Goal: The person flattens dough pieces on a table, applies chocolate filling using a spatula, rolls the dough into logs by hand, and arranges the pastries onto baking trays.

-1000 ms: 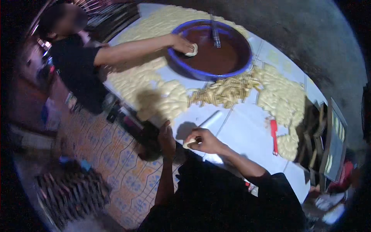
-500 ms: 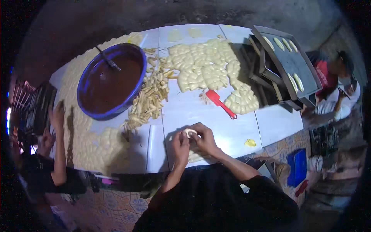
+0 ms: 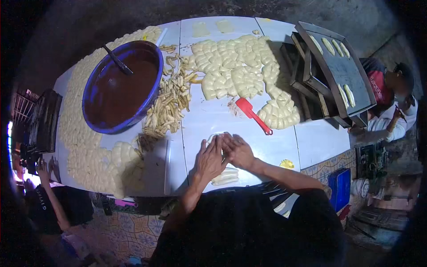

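On the white table, my left hand (image 3: 209,159) and my right hand (image 3: 238,151) lie side by side over a piece of pale dough (image 3: 215,136). Only the dough's far edge shows; my hands cover the rest. The fingers of both hands are stretched out flat on top, not wrapped round it. Close to my body, a few long dough rolls (image 3: 226,176) lie together just below my hands. Beyond them rests a red spatula (image 3: 252,116) beside a cluster of dough pieces (image 3: 279,114).
A blue basin (image 3: 153,95) of brown filling holds a dark-handled utensil (image 3: 118,60). Banana-like strips (image 3: 171,102) are heaped beside it. Dough pieces (image 3: 238,58) cover the table's far middle and left side. Stacked metal trays (image 3: 338,73) stand right. Other people are at both sides.
My hands have gone from pinching the dough in raised fingers to lying flat over it on the table. At the left, another person's arm has drawn back from the table.
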Motion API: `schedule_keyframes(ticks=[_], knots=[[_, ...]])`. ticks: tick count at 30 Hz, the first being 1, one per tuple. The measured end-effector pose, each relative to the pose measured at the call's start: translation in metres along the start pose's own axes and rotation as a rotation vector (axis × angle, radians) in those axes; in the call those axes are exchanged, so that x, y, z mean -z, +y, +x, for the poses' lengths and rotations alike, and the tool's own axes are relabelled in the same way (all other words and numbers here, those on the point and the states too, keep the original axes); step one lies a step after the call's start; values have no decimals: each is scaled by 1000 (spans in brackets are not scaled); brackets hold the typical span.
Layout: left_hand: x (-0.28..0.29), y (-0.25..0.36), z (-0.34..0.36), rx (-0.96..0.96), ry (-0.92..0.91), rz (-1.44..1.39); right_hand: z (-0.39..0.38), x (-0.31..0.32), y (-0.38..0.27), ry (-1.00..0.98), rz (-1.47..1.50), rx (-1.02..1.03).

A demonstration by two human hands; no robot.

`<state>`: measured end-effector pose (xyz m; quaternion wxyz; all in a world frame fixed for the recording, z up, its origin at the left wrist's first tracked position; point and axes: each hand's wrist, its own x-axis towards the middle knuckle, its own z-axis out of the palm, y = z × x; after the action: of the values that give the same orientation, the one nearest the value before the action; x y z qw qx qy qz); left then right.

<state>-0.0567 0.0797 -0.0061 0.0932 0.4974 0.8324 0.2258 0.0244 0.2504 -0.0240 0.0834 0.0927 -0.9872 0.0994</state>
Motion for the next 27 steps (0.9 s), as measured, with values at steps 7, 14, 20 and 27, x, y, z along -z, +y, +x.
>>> schedule_keyframes(ticks=[7, 14, 20, 27], knots=[[10, 11, -1, 232, -57, 22, -8, 16, 13, -28, -20, -18], [-42, -79, -157, 753, 486, 463, -2, 17, 11, -45, 220, -96], [25, -5, -60, 127, 216, 10, -18, 37, 18, 220, 410, 124], [8, -7, 5, 108, 298, 347, -8, 2, 24, 286, 266, -171]])
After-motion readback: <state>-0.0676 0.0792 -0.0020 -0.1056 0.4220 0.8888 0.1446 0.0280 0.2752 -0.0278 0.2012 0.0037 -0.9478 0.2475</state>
